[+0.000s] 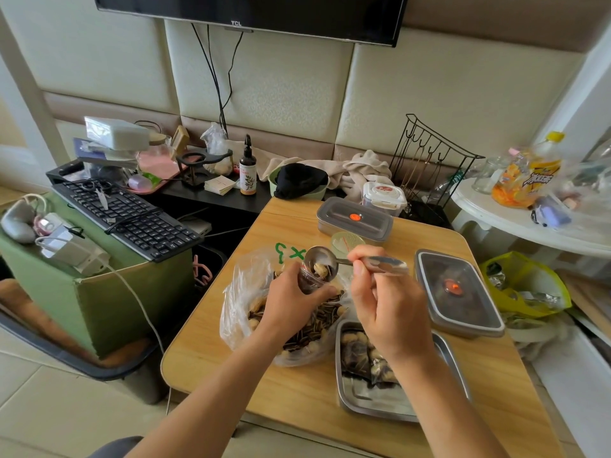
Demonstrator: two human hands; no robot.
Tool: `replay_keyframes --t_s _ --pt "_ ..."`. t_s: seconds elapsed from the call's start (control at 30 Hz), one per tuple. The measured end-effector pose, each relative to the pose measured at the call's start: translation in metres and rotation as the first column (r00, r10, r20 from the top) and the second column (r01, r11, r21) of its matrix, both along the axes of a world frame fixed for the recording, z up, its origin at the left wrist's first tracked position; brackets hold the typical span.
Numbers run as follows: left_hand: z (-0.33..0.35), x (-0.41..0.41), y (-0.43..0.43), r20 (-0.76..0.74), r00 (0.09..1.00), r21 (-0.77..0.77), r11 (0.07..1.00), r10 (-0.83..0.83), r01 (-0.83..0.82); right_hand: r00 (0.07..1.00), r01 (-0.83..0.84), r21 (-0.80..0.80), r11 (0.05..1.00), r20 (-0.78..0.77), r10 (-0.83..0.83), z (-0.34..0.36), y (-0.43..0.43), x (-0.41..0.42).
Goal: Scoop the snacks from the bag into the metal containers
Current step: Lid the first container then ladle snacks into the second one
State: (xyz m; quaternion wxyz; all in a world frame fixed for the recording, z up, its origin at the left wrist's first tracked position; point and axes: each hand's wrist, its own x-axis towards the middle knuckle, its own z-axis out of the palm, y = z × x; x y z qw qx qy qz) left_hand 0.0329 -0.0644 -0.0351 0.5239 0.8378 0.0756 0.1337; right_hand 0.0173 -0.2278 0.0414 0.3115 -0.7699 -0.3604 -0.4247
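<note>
L hand (291,299) is gripping a small dark container (310,279), fingers curling round it, forearm reaching in from lower left. R hand (386,312) is pinching a spoon (383,263) by its handle betw. thumb and fingertips, forearm angling in from lower right. Both forearms bare.
</note>
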Motion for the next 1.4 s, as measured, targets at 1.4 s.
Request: replay_keyframes --t_s 1.4 --pt "0.037 -0.024 0.044 0.081 0.979 -0.065 0.981 0.188 -0.183 0.920 0.063 0.020 0.998 -0.389 -0.051 -0.025 -0.008 0.023"
